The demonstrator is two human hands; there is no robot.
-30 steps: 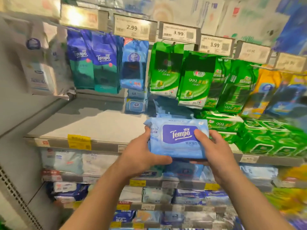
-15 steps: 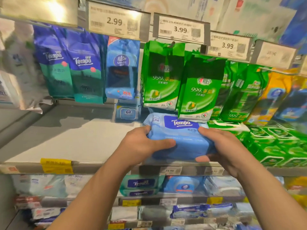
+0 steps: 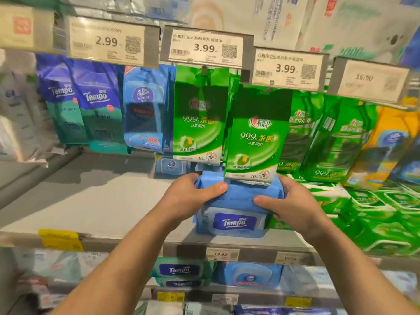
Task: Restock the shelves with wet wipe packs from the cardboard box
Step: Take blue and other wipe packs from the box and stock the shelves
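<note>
Price tags (image 3: pixel 205 48) along upper rail

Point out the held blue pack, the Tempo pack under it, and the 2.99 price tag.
held blue pack (image 3: pixel 241 193), head view, its front face
Tempo pack (image 3: pixel 234 222), head view, its label
2.99 price tag (image 3: pixel 106 41), head view, the digits

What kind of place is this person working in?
Most likely a supermarket aisle. White printed price tags line the grey metal shelf edges, green hanging wet wipe packs fill the pegs, and both hands hold a blue Tempo wipe pack at the shelf.
</note>
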